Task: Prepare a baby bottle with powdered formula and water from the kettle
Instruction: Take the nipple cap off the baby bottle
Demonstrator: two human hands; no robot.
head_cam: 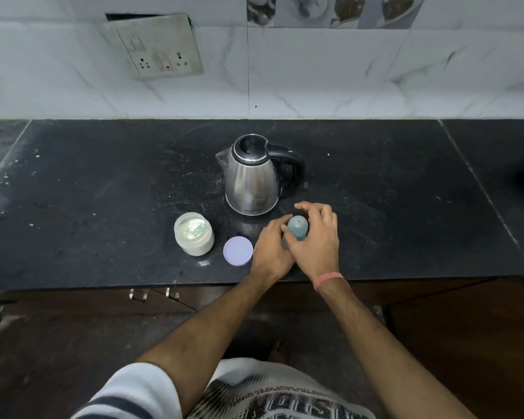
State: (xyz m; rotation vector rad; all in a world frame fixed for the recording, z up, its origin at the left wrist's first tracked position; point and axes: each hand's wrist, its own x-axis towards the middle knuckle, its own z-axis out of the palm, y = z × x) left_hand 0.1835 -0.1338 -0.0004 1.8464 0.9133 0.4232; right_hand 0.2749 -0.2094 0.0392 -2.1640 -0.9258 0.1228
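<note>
Here, both hands meet at the front edge of the black stone counter [103,182], where the left hand [271,246] curls around the body of a small teal translucent baby bottle [297,226] and the right hand [316,237] cups its fingers over the bottle's top, seemingly gripping the cap, though the hands hide much of it. Just behind stands a stainless-steel electric kettle with a black lid and handle [253,176]. To the left, an open clear jar of whitish powdered formula [194,234] sits beside its round pale lilac lid [238,251], which lies flat on the counter.
</note>
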